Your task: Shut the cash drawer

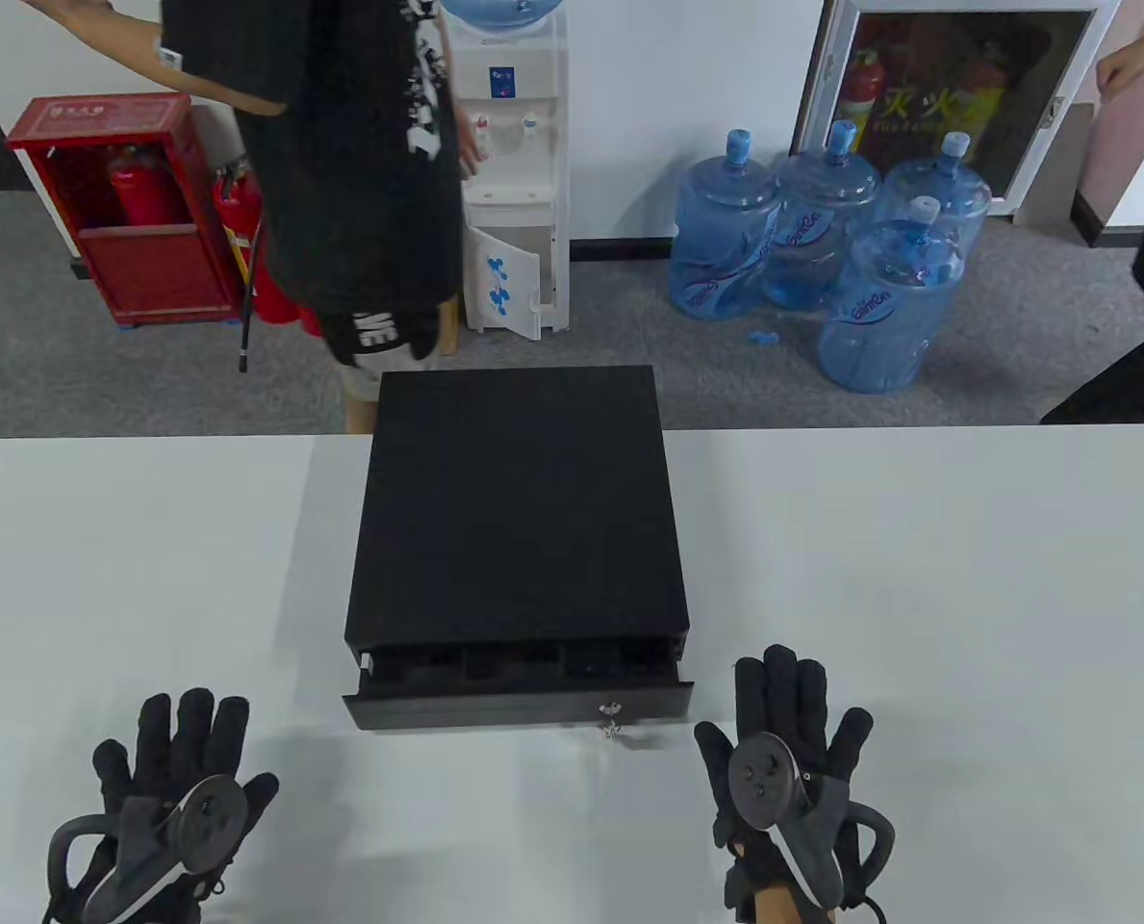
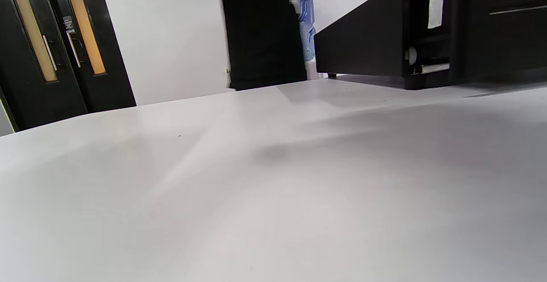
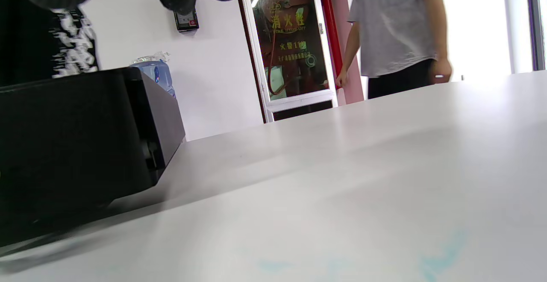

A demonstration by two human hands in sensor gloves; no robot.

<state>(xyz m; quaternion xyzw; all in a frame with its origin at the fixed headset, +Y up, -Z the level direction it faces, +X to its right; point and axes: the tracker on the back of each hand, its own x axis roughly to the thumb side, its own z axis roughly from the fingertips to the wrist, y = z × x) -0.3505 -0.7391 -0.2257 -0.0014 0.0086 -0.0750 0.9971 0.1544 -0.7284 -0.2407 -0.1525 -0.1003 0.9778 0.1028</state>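
Note:
A black cash drawer box (image 1: pixel 519 500) sits mid-table. Its drawer (image 1: pixel 519 700) sticks out a little toward me, with a key (image 1: pixel 611 727) in the front lock. The box also shows at the top right of the left wrist view (image 2: pixel 431 30) and at the left of the right wrist view (image 3: pixel 77 145). My left hand (image 1: pixel 172 770) lies flat on the table, fingers spread, to the left of the drawer front and apart from it. My right hand (image 1: pixel 788 741) lies flat, fingers spread, just right of the drawer's front corner. Both hands hold nothing.
The white table (image 1: pixel 918 577) stretches to both sides of the box. A person in a black shirt (image 1: pixel 341 173) stands behind the table's far edge. Water bottles (image 1: pixel 822 241) and a water dispenser (image 1: pixel 514 173) stand on the floor beyond.

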